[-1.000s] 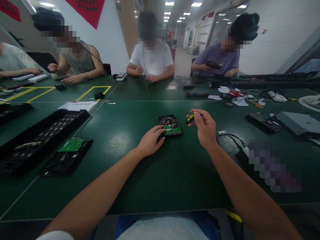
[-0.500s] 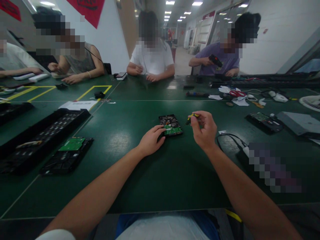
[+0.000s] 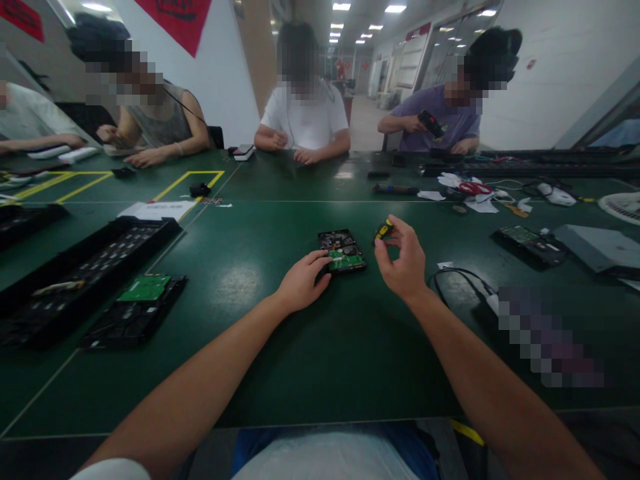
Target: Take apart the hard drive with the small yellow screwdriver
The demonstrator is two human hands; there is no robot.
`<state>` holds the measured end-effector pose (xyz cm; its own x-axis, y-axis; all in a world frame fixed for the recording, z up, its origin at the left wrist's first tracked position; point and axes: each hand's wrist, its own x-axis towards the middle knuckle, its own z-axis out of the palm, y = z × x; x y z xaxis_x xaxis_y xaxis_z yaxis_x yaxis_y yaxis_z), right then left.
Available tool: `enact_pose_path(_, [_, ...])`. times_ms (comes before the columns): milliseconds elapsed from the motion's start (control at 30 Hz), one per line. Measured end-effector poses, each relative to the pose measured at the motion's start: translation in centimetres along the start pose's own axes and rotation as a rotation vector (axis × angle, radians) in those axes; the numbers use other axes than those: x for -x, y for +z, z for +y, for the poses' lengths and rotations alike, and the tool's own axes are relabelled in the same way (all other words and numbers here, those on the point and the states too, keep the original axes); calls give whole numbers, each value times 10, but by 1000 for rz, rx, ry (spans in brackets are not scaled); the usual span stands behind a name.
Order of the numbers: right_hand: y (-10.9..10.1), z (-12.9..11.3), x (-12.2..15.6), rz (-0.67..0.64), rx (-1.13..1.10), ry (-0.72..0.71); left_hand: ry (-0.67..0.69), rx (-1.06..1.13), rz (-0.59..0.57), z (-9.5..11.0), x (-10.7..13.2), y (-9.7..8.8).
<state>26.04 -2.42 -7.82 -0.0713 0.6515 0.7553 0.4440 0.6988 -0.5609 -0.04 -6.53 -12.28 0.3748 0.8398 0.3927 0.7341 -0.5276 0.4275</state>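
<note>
A hard drive (image 3: 342, 241) lies flat on the green table in front of me, its green circuit board (image 3: 347, 261) facing up. My left hand (image 3: 303, 280) holds the drive at its near left corner, fingers over the board's edge and thumb beside it. To the right of the drive, raised off the table, my right hand (image 3: 403, 257) pinches a short yellow-and-black screwdriver (image 3: 384, 230) between thumb and fingertips. The screwdriver is tilted and apart from the drive; its tip cannot be made out.
On the left are another hard drive (image 3: 137, 310) and a long black tray (image 3: 95, 267). A black drive (image 3: 530, 243), a grey box (image 3: 600, 243) and a cable (image 3: 465, 270) lie on the right. Across the table (image 3: 280, 373) several people sit working; one holds a dark power tool (image 3: 431, 124).
My right hand has shifted slightly left and turned the screwdriver, so more of its yellow-and-black body shows. My left hand and the hard drive have stayed in place.
</note>
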Motion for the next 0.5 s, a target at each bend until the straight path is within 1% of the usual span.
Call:
enact_pose_path(100, [2, 3, 2, 12, -27, 7, -6, -9, -2, -1, 0, 0])
enact_pose_path(200, [1, 3, 2, 20, 6, 13, -7, -9, -6, -2, 0, 0])
enact_pose_path(333, [0, 2, 1, -17, 52, -18, -1, -9, 1, -3, 0, 2])
enact_pose_path(500, [2, 5, 1, 15, -8, -3, 7, -4, 9, -3, 0, 2])
